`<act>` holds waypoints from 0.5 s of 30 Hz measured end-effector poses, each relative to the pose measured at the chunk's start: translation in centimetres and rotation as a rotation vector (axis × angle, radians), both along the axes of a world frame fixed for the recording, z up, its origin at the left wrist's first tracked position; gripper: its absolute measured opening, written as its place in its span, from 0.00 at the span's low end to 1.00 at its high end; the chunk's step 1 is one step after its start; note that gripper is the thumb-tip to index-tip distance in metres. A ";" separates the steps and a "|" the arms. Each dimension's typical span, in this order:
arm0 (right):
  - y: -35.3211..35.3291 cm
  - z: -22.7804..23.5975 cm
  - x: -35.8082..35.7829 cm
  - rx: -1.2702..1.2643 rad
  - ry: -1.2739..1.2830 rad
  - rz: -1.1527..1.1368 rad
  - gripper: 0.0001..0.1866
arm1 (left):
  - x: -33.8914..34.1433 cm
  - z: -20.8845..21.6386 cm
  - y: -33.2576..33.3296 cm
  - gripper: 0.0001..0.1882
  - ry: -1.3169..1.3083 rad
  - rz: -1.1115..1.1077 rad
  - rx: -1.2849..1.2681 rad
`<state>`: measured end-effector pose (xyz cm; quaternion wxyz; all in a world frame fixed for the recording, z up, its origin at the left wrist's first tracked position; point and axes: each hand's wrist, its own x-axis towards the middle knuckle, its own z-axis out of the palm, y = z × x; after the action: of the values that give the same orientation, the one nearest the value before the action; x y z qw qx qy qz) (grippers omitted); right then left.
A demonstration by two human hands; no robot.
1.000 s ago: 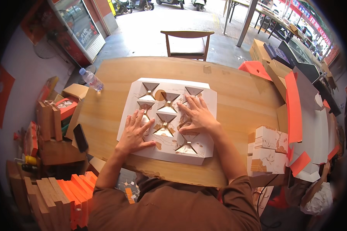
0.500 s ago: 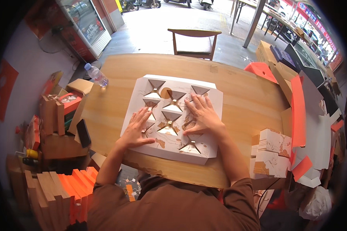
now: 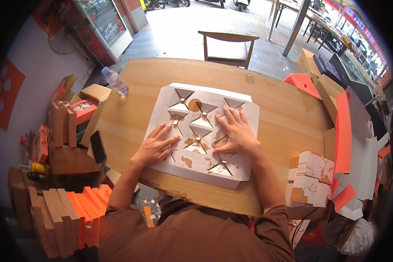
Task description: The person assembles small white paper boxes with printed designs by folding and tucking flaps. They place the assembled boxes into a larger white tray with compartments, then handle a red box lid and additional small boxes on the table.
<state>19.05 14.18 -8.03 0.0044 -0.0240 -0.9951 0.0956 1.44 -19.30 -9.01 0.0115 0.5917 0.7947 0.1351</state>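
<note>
A white cardboard sheet (image 3: 185, 162) with gold leaf prints lies flat on the wooden table (image 3: 288, 126). Several cut-outs in it have triangular flaps folded down, with gold showing inside. Resting on its left part is my left hand (image 3: 154, 146), fingers spread and palm down, partly covering a cut-out. My right hand (image 3: 236, 134) lies flat on the right part with fingers apart, between the upper right cut-out and the lower right one. Neither hand grasps anything. What lies under both palms is hidden.
A water bottle (image 3: 115, 81) stands at the table's far left, and a phone (image 3: 98, 146) lies by the left edge. White printed boxes (image 3: 311, 179) are stacked at right, near orange cardboard (image 3: 343, 133). Orange and brown folded cardboard (image 3: 85, 209) stands lower left. A chair (image 3: 228, 48) is beyond the table.
The whole view has shifted slightly. My left hand's thumb has drawn in toward its fingers and the hand lies a little lower on the sheet. My right hand stays in about the same place.
</note>
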 end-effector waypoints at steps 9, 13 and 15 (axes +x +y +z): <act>0.1 0.0 -0.2 0.014 0.000 -0.002 0.74 | 0.9 3.6 1.4 0.26 0.132 -0.031 -0.051; 0.2 0.1 0.1 0.032 -0.003 -0.011 0.74 | 0.7 6.0 6.1 0.30 0.153 0.058 -0.010; 0.4 -0.2 0.0 0.025 0.006 -0.012 0.74 | -0.7 6.1 9.1 0.34 0.172 0.171 -0.006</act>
<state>19.08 14.60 -8.22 0.0082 -0.0298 -0.9961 0.0830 0.73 -10.20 -2.94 -0.0666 0.5312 0.8406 0.0821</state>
